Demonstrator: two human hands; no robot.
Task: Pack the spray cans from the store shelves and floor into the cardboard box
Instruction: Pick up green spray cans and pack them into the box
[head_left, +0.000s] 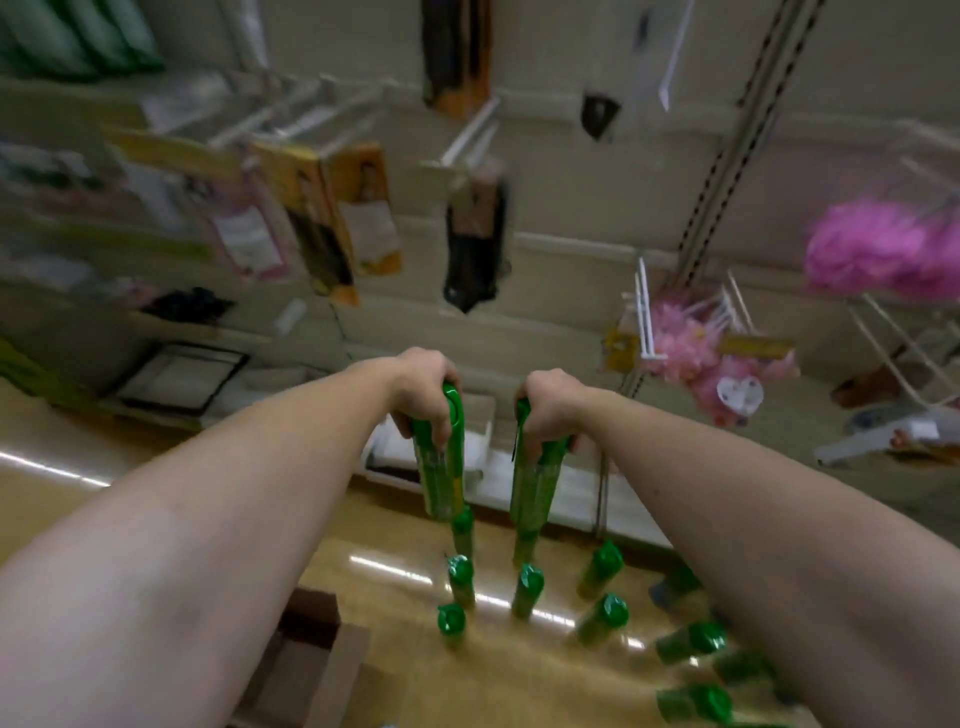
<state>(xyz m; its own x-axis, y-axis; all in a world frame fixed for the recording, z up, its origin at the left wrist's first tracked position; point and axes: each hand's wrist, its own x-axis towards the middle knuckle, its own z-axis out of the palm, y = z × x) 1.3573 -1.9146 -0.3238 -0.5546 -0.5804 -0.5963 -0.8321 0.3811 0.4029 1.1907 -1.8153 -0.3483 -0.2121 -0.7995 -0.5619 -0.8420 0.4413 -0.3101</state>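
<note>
At near left, the cardboard box (311, 670) sits on the floor under the left forearm; inside too blurred to tell. The left hand (421, 395) grips a green spray can (441, 467) by its cap, long axis approx. vertical; the right hand (550, 421), just beside, clamps a second can (535, 483) likewise. The floor cans (527, 587) stand below & to the right. The box lies near-left of both hands, left hand closer; the cans prob. go in upright.

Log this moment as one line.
left hand grips left can; right hand grips right can; floor cans unpacked; cardboard box lower left
</note>
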